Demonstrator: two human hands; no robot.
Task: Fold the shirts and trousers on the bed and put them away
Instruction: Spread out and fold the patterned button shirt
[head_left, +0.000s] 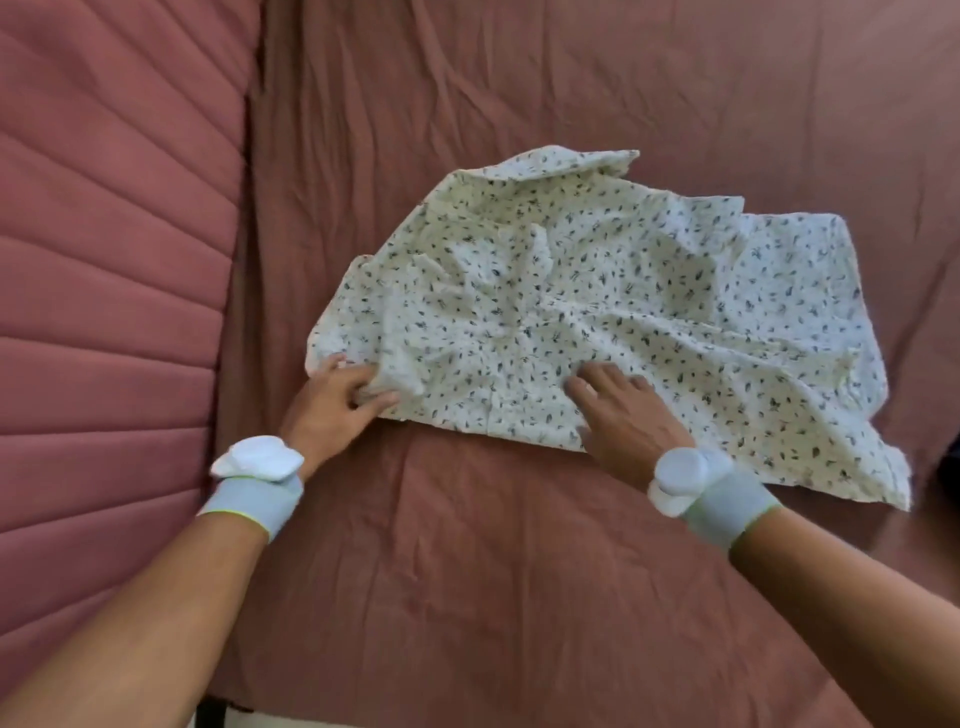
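Note:
A white shirt (597, 312) with a small dark leaf print lies crumpled and partly folded on the bed. My left hand (332, 405) pinches a bunch of its cloth at the near left corner, thumb under the fold. My right hand (623, 410) lies flat on the near edge of the shirt, fingers spread and pressing the fabric down. Both wrists carry pale bands with white pods.
The bed is covered by a wrinkled dusty-pink sheet (467, 571). A quilted pink padded headboard or mattress panel (104, 260) runs along the left side. The bed's near edge shows at the bottom left, with a dark gap at the far right.

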